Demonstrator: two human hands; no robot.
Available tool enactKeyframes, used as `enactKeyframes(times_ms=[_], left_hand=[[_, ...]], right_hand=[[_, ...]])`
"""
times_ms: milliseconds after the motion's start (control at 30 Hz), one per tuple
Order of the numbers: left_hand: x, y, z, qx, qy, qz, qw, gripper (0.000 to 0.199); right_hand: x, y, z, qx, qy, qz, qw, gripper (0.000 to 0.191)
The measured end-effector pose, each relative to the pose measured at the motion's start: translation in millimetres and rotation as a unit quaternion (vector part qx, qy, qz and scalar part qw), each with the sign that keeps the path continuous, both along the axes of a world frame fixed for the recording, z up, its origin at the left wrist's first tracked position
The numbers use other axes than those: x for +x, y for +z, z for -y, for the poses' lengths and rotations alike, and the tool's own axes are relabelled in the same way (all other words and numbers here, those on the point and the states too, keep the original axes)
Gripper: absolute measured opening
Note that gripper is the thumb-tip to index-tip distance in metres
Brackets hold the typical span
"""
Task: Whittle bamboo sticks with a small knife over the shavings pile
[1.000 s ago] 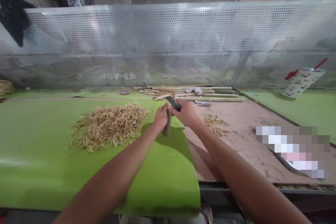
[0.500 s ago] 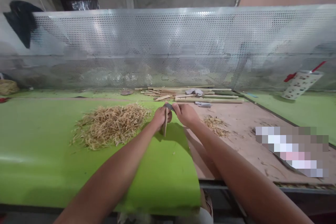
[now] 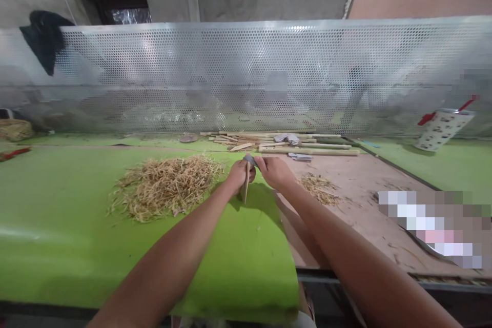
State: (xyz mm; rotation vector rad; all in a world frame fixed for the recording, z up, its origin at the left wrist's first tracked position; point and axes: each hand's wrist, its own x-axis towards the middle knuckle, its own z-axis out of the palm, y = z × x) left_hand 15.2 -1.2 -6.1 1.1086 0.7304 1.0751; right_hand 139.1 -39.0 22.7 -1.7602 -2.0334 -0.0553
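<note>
Near the middle of the head view, my left hand (image 3: 237,175) is closed around a thin, flat bamboo strip (image 3: 246,188), which points down toward me. My right hand (image 3: 277,171) meets it from the right, thumb and fingers pinching a small grey folded piece (image 3: 251,160) that looks like sandpaper. This grey piece lies across the far end of the strip, between both hands. My fingers hide part of each thing. Left of my hands, a heap of pale bamboo shavings (image 3: 169,184) rests on the green mat (image 3: 246,256).
Bamboo sticks (image 3: 307,150) and grey folded pieces (image 3: 287,138) lie behind my hands. A smaller shavings pile (image 3: 321,188) sits to the right on the brown board (image 3: 353,225). Farther right are a blurred-out object (image 3: 434,230) and a patterned cup (image 3: 444,130). A perforated metal screen (image 3: 238,61) stands behind.
The whole view has shifted slightly, so everything appears a little lower and to the right. Both hands keep nearly the same pose on the strip and the grey piece.
</note>
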Motion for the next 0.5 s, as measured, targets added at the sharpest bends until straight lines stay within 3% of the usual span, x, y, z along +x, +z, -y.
enactKeyframes(times_ms=[167, 500], left_hand=[[-1, -3.6, -3, -0.002, 0.001, -0.009, 1.000, 0.040], [2, 4.8, 6, -0.006, 0.000, 0.011, 1.000, 0.039]], right_hand=[[3, -2.8, -3, 0.008, 0.014, -0.004, 1.000, 0.073], [2, -0.1, 0, -0.019, 0.021, -0.032, 0.999, 0.071]])
